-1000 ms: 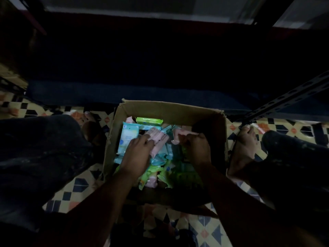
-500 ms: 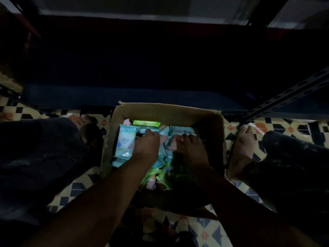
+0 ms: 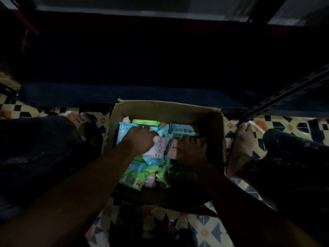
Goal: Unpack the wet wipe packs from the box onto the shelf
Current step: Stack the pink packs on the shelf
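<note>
Inside the cardboard box, our left hand grips one pink wet wipe pack; our right hand grips another pink pack.

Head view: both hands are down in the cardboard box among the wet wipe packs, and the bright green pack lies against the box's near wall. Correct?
Not quite. In the head view the bright green pack lies against the far wall of the cardboard box, not the near one. Both the left hand and right hand are indeed among the packs.

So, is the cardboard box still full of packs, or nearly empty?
Still well filled. The cardboard box holds many wet wipe packs in green, blue and pink, piled across its floor; both hands are inside it.
</note>
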